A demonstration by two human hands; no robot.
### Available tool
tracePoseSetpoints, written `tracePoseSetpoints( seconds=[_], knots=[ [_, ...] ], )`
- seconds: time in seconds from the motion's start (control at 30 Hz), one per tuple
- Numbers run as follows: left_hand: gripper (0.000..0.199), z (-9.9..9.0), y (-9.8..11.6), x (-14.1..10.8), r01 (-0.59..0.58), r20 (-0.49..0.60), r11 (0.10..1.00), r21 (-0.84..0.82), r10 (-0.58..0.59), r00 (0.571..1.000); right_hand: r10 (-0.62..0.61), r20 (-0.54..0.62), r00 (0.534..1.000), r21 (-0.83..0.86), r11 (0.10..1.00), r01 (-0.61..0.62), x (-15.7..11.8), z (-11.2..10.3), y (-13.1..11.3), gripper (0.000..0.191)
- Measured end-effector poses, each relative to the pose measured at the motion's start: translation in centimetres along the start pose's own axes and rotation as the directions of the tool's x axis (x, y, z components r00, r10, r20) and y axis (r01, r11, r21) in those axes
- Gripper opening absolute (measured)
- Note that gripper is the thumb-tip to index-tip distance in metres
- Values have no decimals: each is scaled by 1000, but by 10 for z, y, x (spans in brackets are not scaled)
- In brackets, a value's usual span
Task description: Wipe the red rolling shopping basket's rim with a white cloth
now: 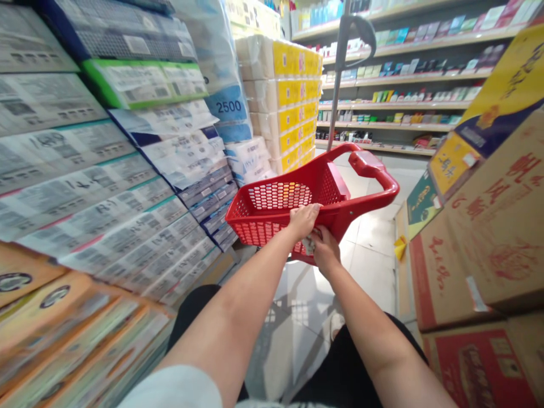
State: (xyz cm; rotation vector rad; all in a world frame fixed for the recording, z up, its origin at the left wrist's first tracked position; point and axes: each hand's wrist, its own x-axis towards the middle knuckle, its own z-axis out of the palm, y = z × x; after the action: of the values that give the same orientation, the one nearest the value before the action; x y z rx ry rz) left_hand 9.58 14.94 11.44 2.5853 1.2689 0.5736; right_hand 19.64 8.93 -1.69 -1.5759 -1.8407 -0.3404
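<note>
A red plastic shopping cart [261, 231] with perforated sides stands before me, its thick handle [385, 184] toward the right. My left hand [305, 220] is closed over the near upper rim of its basket. Just below, my right hand [326, 249] presses a crumpled, light, patterned cloth [309, 243] against the outer side of the cart. Part of the cloth is hidden by my fingers. Inside the basket, the parts that show hold nothing.
Stacked packs [106, 209] line the left, with yellow-and-white tissue packs [293, 107] behind the cart. Cardboard cartons [488, 238] rise close on the right. A grey pole [335, 102] and stocked shelves [391, 79] stand farther back. Pale tiles [365, 243] cover the aisle floor.
</note>
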Motion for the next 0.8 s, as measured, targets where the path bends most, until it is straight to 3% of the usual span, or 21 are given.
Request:
tracePoseSetpoints(
  seconds=[0.1, 0.17, 0.27, 0.37, 0.5, 0.63, 0.8],
  knots=[
    [46, 2, 0, 0, -7, -19, 1000, 1, 7, 1000, -20, -15, 1000, -50, 999, 19, 13, -24, -1, 31],
    [46, 3, -1, -1, -13, -34, 1000, -1, 13, 999, -37, -142, 989, -68, 997, 28, 17, -37, -2, 29],
    [46, 5, -1, -4, -58, -65, 998, 0, 58, 996, -43, -351, 935, -88, 996, 12, 21, -50, 0, 27],
    [45, 5, -2, -7, -108, -104, 994, -14, 106, 989, -93, -362, 927, -107, 993, 58, 23, -56, 4, 26],
    [42, 8, -3, -11, -150, -137, 988, -18, 146, 980, -12, -463, 886, -93, 995, -35, 26, -62, 10, 34],
    [43, 16, -5, -15, -184, -200, 981, 64, 193, 961, -46, -447, 894, -101, 995, 1, 28, -67, 12, 29],
    [44, 26, -6, -15, -199, -244, 968, 153, 232, 942, -82, -532, 843, -112, 993, 25, 32, -76, 17, 39]
  ],
)
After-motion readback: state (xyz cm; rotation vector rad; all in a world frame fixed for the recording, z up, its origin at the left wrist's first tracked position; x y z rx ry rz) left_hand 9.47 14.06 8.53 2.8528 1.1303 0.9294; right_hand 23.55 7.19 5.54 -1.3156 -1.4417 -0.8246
